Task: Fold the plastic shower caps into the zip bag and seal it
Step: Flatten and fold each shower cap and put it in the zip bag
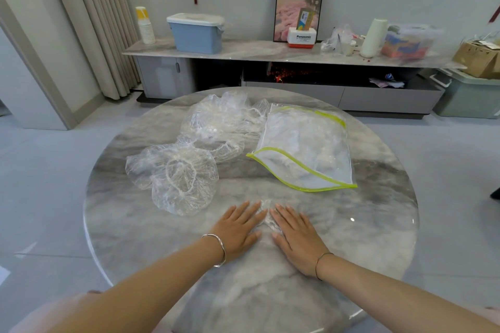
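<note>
My left hand [238,227] and my right hand [296,235] lie flat side by side, pressing a folded clear shower cap [266,217] onto the round marble table [135,238]; only a strip of the cap shows between the fingers. A loose clear shower cap [176,178] sits to the left of my hands. A heap of more clear caps [221,121] lies behind it. The zip bag [305,146], clear with a yellow-green edge, lies to the right with its mouth open toward me and crumpled plastic inside.
Beyond the table stands a long low cabinet [243,53] with a blue lidded bin [197,32], paper cups, a framed picture [299,5], a white roll and boxes. Curtains hang at the left. A grey-green storage box [470,97] sits on the floor at right.
</note>
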The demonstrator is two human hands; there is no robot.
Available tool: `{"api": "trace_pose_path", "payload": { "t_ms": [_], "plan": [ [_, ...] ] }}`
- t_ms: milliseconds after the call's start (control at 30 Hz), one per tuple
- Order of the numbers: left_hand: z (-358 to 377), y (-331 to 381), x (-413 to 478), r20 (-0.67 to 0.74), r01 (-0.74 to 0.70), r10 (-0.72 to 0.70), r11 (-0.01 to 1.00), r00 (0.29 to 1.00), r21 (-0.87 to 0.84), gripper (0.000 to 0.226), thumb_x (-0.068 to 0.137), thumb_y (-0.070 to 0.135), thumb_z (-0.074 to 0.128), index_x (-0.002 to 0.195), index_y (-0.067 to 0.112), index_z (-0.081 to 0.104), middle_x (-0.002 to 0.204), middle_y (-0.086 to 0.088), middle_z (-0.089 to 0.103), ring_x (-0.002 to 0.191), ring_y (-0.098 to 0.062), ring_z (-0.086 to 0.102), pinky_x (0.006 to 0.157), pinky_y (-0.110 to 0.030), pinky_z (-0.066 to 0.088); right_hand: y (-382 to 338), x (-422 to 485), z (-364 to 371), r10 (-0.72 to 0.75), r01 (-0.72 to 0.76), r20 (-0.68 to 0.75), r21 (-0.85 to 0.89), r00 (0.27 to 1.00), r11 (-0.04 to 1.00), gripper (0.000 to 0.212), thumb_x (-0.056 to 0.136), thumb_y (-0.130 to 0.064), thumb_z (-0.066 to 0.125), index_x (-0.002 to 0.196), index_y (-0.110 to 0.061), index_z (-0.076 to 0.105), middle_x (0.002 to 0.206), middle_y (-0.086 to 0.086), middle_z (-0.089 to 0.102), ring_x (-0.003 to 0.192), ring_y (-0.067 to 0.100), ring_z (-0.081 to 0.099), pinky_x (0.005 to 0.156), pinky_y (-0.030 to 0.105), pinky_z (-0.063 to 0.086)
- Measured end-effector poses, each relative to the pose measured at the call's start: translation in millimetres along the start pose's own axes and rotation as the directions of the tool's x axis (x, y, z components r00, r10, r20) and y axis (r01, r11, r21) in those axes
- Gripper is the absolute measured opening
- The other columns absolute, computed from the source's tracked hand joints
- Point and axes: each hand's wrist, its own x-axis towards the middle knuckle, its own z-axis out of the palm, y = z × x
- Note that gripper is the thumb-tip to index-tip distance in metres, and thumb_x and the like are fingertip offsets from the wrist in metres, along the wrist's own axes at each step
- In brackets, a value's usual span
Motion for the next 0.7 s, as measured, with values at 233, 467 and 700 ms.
{"api": "trace_pose_path", "payload": {
  "t_ms": [233, 467, 700],
  "plan": [
    [-10, 3, 0, 0.004, 0.069, -0.069, 0.997, 0.998, -0.025, 0.091, 0.069, 0.069, -0.013, 0.149, 0.033, 0.011, 0.157, 0.005, 0.01, 0.144, -0.016, 0.01, 0.117, -0.033, 0.004, 5, 2, -7, -0.02, 0.019, -0.01, -0.022, 1.0, 1.0, 0.095, 0.065, -0.066, -0.019, 0.15, -0.029, 0.003, 0.158, -0.011, -0.005, 0.145, 0.01, -0.008, 0.114, 0.032, -0.01],
    [-40, -13, -4, -0.04, 0.186, -0.188, 0.981, 0.981, -0.055, 0.065, 0.083, 0.051, 0.011, 0.124, 0.024, 0.054, 0.12, -0.002, 0.046, 0.117, -0.019, 0.039, 0.098, -0.028, 0.028, 8, 0, -32, -0.224, 0.243, -0.169, 0.102, 0.96, 0.965, 0.067, 0.085, -0.063, 0.023, 0.14, -0.028, 0.039, 0.147, -0.009, 0.033, 0.138, 0.009, 0.022, 0.115, 0.025, 0.004],
    [-34, -17, -16, 0.007, 0.015, -0.015, 0.999, 1.0, -0.039, 0.096, 0.062, 0.074, 0.018, 0.144, 0.026, 0.029, 0.15, 0.006, 0.026, 0.141, -0.014, 0.017, 0.114, -0.026, 0.007, 2, -8, -23, -0.367, 0.368, 0.039, -0.041, 0.929, 0.929, 0.09, 0.073, -0.082, 0.037, 0.146, -0.03, 0.026, 0.154, -0.012, 0.019, 0.14, 0.005, 0.017, 0.116, 0.028, -0.001]
  ]
}}
